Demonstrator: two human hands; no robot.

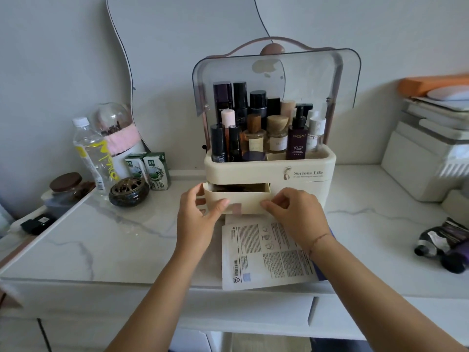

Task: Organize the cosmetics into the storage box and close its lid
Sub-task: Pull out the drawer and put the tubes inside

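A cream storage box (304,174) stands at the back middle of the marble table, its clear smoky lid (317,80) swung up and open. Several cosmetic bottles (264,128) stand upright in its top tray. The lower left drawer (243,203) is pulled partly out. My left hand (200,219) grips the drawer's left front corner, thumb on its face. My right hand (294,212) pinches the drawer's right front edge. Flat white sachets (264,255) with printed text lie on the table under my right wrist, in front of the box.
Left of the box stand a water bottle (91,153), two milk cartons (149,171), a dark incense burner (129,191) and a brown-lidded jar (66,184). Squeezed tubes (444,245) lie at the right edge. A white appliance (426,158) stands at the back right.
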